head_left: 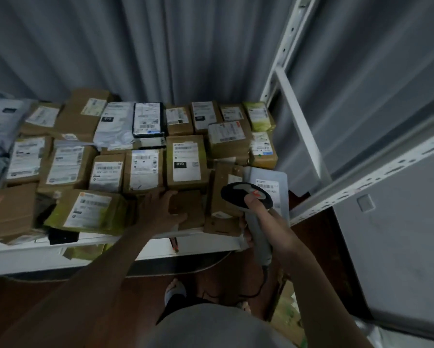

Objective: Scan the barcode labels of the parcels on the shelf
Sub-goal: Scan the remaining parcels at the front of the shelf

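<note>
Head view: crowded white shelf (160,247), cardboard boxes and poly mailers packed edge to edge, most labels facing up. Right hand (266,222) wrapped around the handle of a grey barcode scanner (247,195), thumb resting beside its orange button, cord trailing down toward the floor. Scanner head poised above a grey mailer (276,179) at the shelf's front right corner, white barcode label partly showing just past the head. Left hand (160,207) laid on a plain brown box (188,209) at the front edge, fingers extended and spread over its left side, thumb across its top, nothing clasped. No label visible on that box's upper face; label probably underneath or on a side, so a flip likely called for. Box by its looks small, stiff and light: best taken by opposite edges, thumb on top and fingers under the front lip overhanging the shelf. Green-wrapped parcel (90,213) just left of it, label up. Box marked 010 (185,159) directly behind. Mailers soft and probably slippery, prone to wrinkling over a barcode; better pressed flat than pinched. Boxes jammed tight, so a lift likely safer than a slide, with neighbours apt to shift. Grey curtain (160,46) behind, white slotted upright (286,46) at right.
</note>
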